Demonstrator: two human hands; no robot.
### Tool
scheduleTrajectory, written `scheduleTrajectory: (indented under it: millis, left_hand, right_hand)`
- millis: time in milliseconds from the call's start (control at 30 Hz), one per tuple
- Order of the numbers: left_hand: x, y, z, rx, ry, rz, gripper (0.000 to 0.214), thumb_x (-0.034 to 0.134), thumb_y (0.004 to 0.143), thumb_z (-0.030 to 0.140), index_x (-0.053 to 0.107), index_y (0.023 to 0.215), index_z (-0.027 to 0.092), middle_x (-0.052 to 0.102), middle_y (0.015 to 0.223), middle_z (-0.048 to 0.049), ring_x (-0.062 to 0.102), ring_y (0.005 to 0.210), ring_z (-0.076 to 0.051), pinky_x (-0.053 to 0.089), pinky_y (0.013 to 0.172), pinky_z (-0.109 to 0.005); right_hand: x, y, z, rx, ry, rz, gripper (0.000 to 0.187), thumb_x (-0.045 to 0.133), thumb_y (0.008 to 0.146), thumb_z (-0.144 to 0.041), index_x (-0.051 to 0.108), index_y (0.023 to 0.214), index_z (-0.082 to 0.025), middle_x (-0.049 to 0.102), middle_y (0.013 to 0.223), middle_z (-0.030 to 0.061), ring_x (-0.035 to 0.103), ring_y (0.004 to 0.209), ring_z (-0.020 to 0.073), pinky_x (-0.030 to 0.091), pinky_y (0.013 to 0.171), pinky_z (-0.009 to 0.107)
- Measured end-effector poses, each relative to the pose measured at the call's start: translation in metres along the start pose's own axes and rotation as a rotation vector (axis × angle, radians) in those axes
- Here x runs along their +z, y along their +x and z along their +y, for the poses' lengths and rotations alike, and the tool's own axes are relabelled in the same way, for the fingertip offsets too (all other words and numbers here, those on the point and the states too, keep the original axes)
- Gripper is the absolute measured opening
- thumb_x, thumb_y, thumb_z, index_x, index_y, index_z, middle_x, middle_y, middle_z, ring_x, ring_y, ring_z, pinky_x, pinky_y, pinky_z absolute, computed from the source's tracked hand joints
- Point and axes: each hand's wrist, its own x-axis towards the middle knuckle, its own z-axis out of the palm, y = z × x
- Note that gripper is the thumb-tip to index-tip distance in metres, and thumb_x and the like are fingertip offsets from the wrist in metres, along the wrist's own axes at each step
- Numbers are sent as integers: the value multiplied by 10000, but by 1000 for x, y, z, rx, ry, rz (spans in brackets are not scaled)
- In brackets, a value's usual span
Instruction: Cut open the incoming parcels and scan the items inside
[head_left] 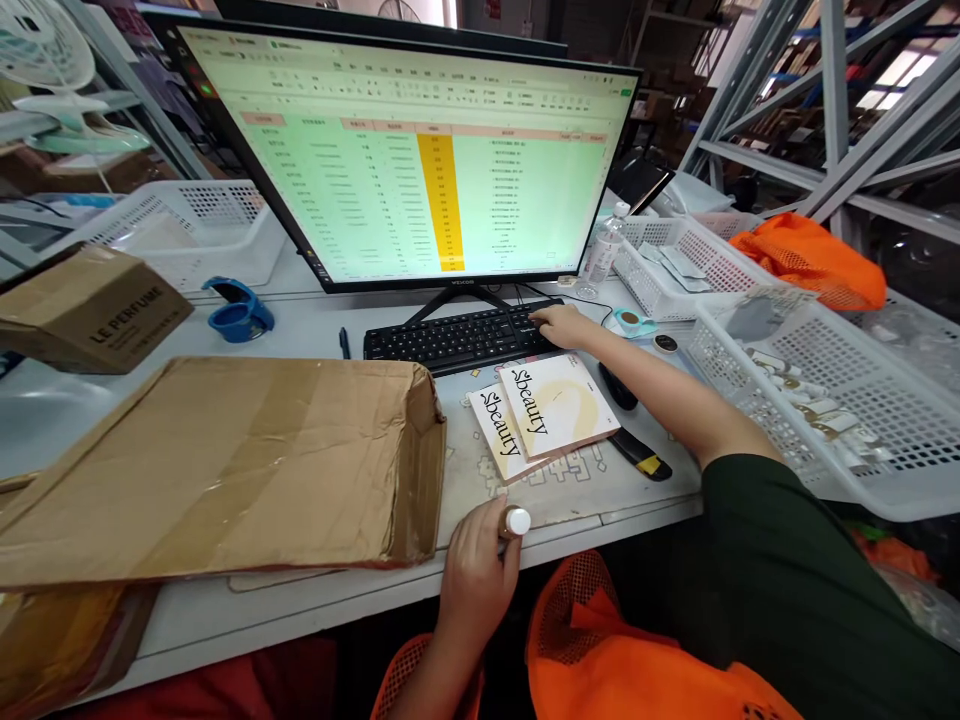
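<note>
Near the front edge of the desk, my left hand [474, 565] is closed around a small bottle with a white cap [517, 521]. Most of its brownish body is hidden by my fingers. My right hand [561, 325] reaches across to the right end of the black keyboard [457, 338], fingers stretched out over the number keys and holding nothing. Between my hands lie two overlapping white boxes [559, 405] printed "beauty". A black mouse [618, 387] sits under my right forearm, beside a black and yellow box cutter [643, 455].
A large taped cardboard box [300, 450] covers the left of the desk, with a smaller "LE PERFUME" carton [97, 310] behind. The monitor [375, 190] shows a spreadsheet. White baskets [892, 400] line the right, one holding several small bottles. A clear bottle [602, 255] stands beside the monitor.
</note>
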Motion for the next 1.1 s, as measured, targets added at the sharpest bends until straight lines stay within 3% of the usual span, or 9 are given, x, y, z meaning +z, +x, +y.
scheduleTrajectory:
  millis: [100,233,333,500,567,767,833,967,1100]
  left_hand:
    - [0,0,1,-7,5,7,311,545,1091,263,586,1387,176,786,1126,-133,785,1022,-269,665,883,-396]
    - [0,0,2,-6,25,15,310,534,1098,282,578,1384,172,785,1130,-136,784,1014,-273,662,875,-399]
    - [0,1,2,16,44,27,308,532,1099,276,572,1381,157,786,1125,-138,781,1006,-272,657,868,-393]
    - [0,2,3,42,53,28,293,517,1102,244,571,1367,131,786,1115,-142,773,1002,-268,640,871,-384]
    - [0,3,3,55,53,18,290,512,1104,239,576,1360,119,784,1116,-145,769,1010,-269,634,881,-388]
    - [1,3,3,69,66,16,292,517,1112,236,585,1362,102,781,1124,-141,761,1023,-258,612,899,-364]
    - [1,2,3,60,70,24,300,526,1113,251,586,1364,98,782,1120,-140,760,1010,-258,611,888,-362]
    - [2,2,4,49,73,33,298,523,1118,278,593,1351,104,784,1113,-135,761,1002,-259,613,878,-365]
    - [2,3,4,51,68,40,290,505,1125,280,587,1348,114,787,1108,-133,765,992,-254,616,873,-367]
  right_hand:
    - [3,19,-15,-35,-29,-3,566,472,996,-219,655,1531,-189,509,1685,106,412,1585,335,323,1307,523]
    - [5,39,-34,-22,-61,-46,610,538,990,-294,595,1593,-226,311,1795,108,238,1661,418,250,1322,653]
    - [1,37,-36,-10,-77,-77,602,514,1000,-295,598,1591,-221,338,1783,110,283,1647,423,294,1308,652]
    - [-7,3,-15,-47,-83,-126,596,459,989,-208,637,1558,-189,616,1595,91,552,1489,297,413,1270,399]
    - [-6,-9,-10,-46,-84,-162,586,463,984,-203,667,1532,-196,656,1552,81,594,1446,281,427,1255,359]
    - [0,-15,-22,28,-132,-186,498,515,1008,-380,732,1453,-325,389,1766,32,311,1638,398,266,1324,628]
    - [-1,-14,-27,33,-148,-184,480,510,1013,-388,751,1426,-337,330,1794,12,238,1664,409,204,1333,662]
    - [-4,-17,-33,25,-169,-195,489,473,1029,-379,763,1416,-302,442,1734,70,301,1637,413,247,1321,650]
    - [-2,-23,-37,-15,-178,-198,515,423,1047,-356,764,1408,-222,636,1556,147,514,1500,390,346,1280,588]
